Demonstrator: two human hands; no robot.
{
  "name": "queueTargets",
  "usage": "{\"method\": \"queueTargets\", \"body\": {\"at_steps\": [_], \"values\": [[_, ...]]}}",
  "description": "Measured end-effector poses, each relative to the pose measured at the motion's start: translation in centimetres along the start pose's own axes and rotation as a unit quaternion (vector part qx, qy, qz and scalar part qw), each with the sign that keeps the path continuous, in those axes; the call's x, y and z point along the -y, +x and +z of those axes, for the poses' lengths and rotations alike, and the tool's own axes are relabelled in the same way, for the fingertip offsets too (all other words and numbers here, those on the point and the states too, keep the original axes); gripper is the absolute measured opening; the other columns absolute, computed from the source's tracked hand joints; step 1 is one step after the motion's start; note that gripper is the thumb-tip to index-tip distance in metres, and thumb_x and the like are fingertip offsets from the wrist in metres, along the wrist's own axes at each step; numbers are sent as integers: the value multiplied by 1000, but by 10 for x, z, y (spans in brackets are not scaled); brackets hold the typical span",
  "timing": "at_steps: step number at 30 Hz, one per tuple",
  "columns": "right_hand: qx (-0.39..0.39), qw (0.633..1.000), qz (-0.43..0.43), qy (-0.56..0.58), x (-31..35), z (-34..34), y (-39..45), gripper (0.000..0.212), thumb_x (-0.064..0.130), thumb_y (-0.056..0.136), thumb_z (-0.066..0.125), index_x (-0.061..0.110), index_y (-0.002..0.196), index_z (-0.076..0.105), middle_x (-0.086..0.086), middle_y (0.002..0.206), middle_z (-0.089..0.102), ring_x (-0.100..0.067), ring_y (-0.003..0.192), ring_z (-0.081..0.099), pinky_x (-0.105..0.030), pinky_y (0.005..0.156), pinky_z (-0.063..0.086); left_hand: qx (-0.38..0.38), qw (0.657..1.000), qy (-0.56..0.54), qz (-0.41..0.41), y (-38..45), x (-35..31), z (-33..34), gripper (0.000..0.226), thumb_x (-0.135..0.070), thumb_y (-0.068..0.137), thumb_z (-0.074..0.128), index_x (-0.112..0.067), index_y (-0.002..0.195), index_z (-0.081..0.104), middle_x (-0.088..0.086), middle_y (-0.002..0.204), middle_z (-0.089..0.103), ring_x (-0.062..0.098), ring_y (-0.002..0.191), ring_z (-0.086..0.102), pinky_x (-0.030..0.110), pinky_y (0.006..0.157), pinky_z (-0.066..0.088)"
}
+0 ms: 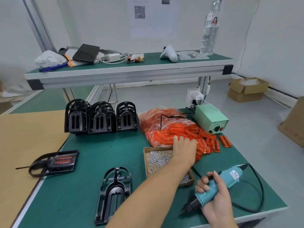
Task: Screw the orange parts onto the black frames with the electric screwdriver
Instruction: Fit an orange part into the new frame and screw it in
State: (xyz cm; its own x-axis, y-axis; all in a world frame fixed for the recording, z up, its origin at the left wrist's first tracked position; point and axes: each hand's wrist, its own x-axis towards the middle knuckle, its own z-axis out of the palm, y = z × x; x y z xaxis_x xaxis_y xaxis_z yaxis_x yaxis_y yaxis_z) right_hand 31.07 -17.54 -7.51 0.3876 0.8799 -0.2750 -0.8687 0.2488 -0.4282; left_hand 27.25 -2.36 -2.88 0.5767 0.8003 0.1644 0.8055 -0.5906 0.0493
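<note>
My left hand (184, 149) reaches over the screw box and rests on the pile of orange parts (194, 134). Its fingertips dip into the pile, so I cannot tell whether it holds one. My right hand (213, 193) grips the teal electric screwdriver (218, 185) at the front right, bit pointing down-left just above the green table. An empty black frame (115, 193) lies flat at the front middle. Another black frame with two orange parts fitted (56, 162) lies to the left. Several black frames (100, 117) stand stacked in a row at the back.
A cardboard box of small silver screws (158, 159) sits under my left forearm. The green power supply (211, 118) stands back right, its black cable (259, 191) looping along the table's right edge. A cardboard sheet (24, 139) covers the left. The upper shelf (128, 69) holds clutter.
</note>
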Motion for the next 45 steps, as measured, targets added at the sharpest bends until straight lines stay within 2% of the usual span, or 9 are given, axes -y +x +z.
{"method": "queueTargets", "body": {"at_steps": [4, 9, 12, 20, 25, 30, 35, 39, 45], "values": [[4, 1000, -4, 0, 0, 0, 0, 19, 27, 89, 63, 14, 76, 67, 0, 67, 50, -7, 49, 42, -20, 44, 41, -94, 990, -101, -5, -8, 14, 1, 6, -28, 97, 67, -23, 100, 66, -4, 98, 67, 21, 97, 59, 41, 97, 35], [7, 1000, -8, -12, 1, -2, 0, 19, 27, 91, 64, 16, 76, 67, 1, 69, 49, -6, 51, 42, -19, 46, 40, -160, 943, -289, -43, -62, 50, -30, 13, -42, 98, 62, -30, 94, 66, -15, 86, 63, 2, 81, 57, 29, 91, 42], [12, 1000, -13, -12, 1, -4, 0, 16, 28, 89, 66, 17, 78, 65, 3, 70, 49, -5, 53, 41, -18, 48, 41, -165, 917, -356, -77, -120, 88, -49, 15, -47, 96, 60, -35, 88, 63, -17, 74, 62, 3, 68, 56, 21, 67, 42], [28, 998, -45, -35, -3, -6, 3, 17, 33, 78, 75, 20, 76, 63, 6, 71, 49, -2, 55, 41, -15, 51, 39, -182, 938, -220, -197, -260, 187, -51, 16, -31, 83, 83, -33, 79, 68, -15, 74, 53, 8, 69, 55, 25, 65, 46], [47, 996, -55, -45, -5, -7, 1, 37, 37, 59, 91, 21, 76, 63, 8, 70, 49, -2, 55, 40, -14, 52, 38, -176, 965, -123, -151, -267, 183, -33, 15, -27, 80, 88, -20, 82, 75, -6, 81, 57, 21, 64, 50, 37, 67, 49], [34, 997, -59, -29, -7, -9, -2, 26, 34, 70, 83, 20, 77, 62, 8, 71, 49, -2, 55, 40, -14, 52, 39, -171, 977, -58, -111, -261, 163, -24, 21, -22, 71, 94, -17, 76, 74, -2, 75, 55, 21, 59, 49, 37, 64, 48], [28, 998, -55, -22, -7, -9, 0, 20, 32, 75, 79, 20, 79, 62, 7, 72, 49, -2, 56, 41, -15, 52, 41, -115, 984, -31, -131, -270, 155, -18, 15, -31, 83, 84, -19, 81, 76, -2, 82, 58, 19, 66, 54, 35, 73, 47], [41, 997, -48, -33, -5, -9, -1, 31, 34, 65, 87, 20, 79, 63, 7, 73, 50, -2, 57, 41, -15, 53, 41, -68, 981, -63, -170, -282, 154, -13, 32, -48, 105, 39, -31, 114, 64, -7, 107, 53, 14, 89, 51, 31, 91, 34], [40, 997, -52, -29, -5, -11, -1, 27, 34, 69, 84, 20, 79, 63, 7, 73, 50, -2, 56, 42, -15, 52, 42, -134, 974, -106, -149, -289, 167, -28, 21, -39, 90, 65, -36, 110, 71, -19, 102, 52, 10, 98, 49, 36, 84, 27]]}}
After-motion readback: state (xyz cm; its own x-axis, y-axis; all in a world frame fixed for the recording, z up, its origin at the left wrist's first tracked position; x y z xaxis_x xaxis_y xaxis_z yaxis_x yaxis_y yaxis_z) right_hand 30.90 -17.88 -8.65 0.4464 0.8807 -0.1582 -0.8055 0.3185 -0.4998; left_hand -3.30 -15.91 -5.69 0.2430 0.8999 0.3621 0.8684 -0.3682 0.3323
